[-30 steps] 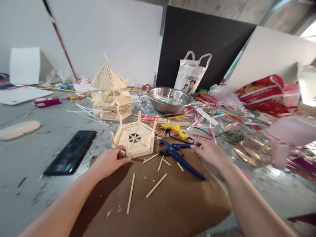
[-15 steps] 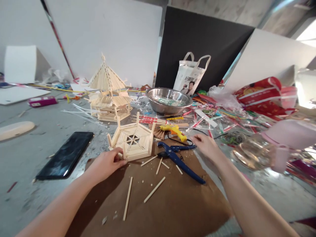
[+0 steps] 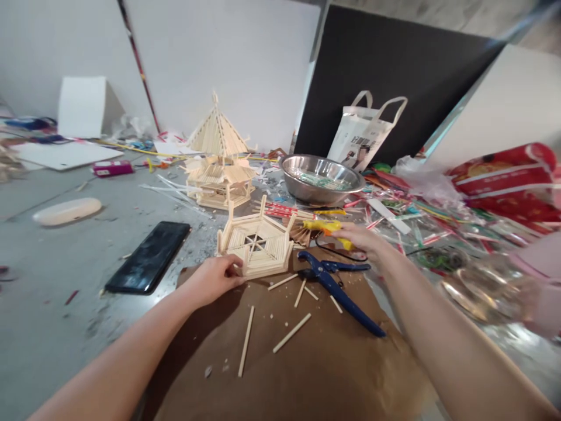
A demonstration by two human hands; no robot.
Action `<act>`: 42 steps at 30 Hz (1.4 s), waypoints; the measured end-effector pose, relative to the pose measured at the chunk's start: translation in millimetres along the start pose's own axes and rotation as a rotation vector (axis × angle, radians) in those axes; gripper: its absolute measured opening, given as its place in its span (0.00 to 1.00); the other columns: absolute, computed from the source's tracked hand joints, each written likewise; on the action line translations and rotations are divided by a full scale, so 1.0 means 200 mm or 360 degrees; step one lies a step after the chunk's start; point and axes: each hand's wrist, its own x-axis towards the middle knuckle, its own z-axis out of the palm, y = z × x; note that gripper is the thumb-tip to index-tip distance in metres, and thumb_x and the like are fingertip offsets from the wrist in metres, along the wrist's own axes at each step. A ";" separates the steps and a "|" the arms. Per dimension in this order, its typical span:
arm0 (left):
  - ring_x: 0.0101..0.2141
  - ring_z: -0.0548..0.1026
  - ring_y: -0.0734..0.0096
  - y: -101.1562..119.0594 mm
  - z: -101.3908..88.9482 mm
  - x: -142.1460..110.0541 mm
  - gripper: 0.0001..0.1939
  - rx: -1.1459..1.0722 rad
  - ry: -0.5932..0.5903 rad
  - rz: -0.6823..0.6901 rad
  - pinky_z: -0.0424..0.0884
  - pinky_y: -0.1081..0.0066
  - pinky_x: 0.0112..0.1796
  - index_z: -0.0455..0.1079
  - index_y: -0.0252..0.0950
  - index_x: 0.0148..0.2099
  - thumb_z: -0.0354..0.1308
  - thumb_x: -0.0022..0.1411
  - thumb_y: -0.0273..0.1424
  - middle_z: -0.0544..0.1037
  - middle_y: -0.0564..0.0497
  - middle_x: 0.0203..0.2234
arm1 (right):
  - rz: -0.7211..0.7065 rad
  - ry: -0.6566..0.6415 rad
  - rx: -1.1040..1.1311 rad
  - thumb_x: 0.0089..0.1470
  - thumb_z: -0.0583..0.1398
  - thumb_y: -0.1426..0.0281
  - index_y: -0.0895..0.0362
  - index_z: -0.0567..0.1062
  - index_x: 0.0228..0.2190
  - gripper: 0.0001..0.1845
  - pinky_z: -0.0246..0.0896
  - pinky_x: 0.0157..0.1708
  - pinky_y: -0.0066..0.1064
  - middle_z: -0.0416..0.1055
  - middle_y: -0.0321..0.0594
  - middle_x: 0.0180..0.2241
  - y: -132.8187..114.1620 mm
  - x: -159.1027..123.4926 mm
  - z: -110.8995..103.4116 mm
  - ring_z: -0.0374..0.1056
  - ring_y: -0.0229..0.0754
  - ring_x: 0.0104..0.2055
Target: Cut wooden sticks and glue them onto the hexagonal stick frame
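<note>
Grey surface [image 3: 74, 345]: pale panels [image 3: 228, 52] + black panel [image 3: 438, 88] upright behind.
Brown sheet [image 3: 280, 386]: flat on surface, near side.
Pavilion model [image 3: 219, 135]: stick-built, far side, L of steel bowl [image 3: 322, 195].
Hex stick frame [image 3: 268, 268]: ctr, at sheet's far edge.
Blue cutter [image 3: 339, 293]: mostly on sheet, R of frame.
L hand [image 3: 219, 279]: at frame's near-L corner; fingers curled, narrow gap to thumb; can't tell if gripping.
R hand [image 3: 366, 240]: fingers at yellow glue gun [image 3: 319, 225], thumb hidden; can't tell if gripped.
Cut sticks [image 3: 291, 333]: loose on sheet.
</note>
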 end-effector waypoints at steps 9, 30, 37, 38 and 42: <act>0.14 0.65 0.80 -0.01 0.04 0.00 0.12 -0.0365 -0.0134 -0.0099 0.60 0.80 0.16 0.62 0.36 0.37 0.47 0.49 0.33 0.71 0.55 0.21 | -0.0293 -0.0112 0.0730 0.39 0.58 0.71 0.59 0.68 0.29 0.10 0.53 0.15 0.23 0.64 0.33 0.15 -0.13 -0.42 -0.06 0.58 0.31 0.16; 0.13 0.63 0.81 -0.03 0.04 0.01 0.09 -0.0623 -0.0181 -0.0220 0.60 0.81 0.11 0.59 0.36 0.33 0.48 0.49 0.33 0.67 0.57 0.17 | -0.0214 -0.0833 0.0288 0.44 0.54 0.63 0.60 0.65 0.28 0.12 0.52 0.17 0.22 0.63 0.32 0.15 -0.20 -0.54 0.31 0.58 0.31 0.17; 0.12 0.63 0.82 -0.03 0.04 0.01 0.07 -0.0612 -0.0183 -0.0254 0.59 0.81 0.10 0.59 0.35 0.31 0.48 0.49 0.32 0.65 0.57 0.16 | -0.0194 -0.0705 0.0327 0.45 0.52 0.59 0.60 0.64 0.26 0.15 0.49 0.14 0.22 0.58 0.30 0.12 -0.19 -0.53 0.38 0.54 0.29 0.14; 0.12 0.63 0.81 -0.03 0.04 0.01 0.07 -0.0610 -0.0187 -0.0256 0.59 0.81 0.10 0.59 0.35 0.31 0.48 0.49 0.32 0.66 0.57 0.16 | -0.0180 -0.0710 0.0324 0.46 0.52 0.59 0.60 0.64 0.26 0.16 0.48 0.14 0.22 0.58 0.29 0.12 -0.19 -0.53 0.39 0.53 0.29 0.14; 0.12 0.63 0.81 -0.03 0.05 0.01 0.07 -0.0594 -0.0188 -0.0254 0.60 0.81 0.10 0.60 0.35 0.32 0.48 0.49 0.33 0.66 0.57 0.16 | -0.0147 -0.0704 0.0366 0.46 0.51 0.58 0.60 0.63 0.26 0.16 0.47 0.13 0.22 0.57 0.28 0.12 -0.20 -0.54 0.41 0.52 0.29 0.13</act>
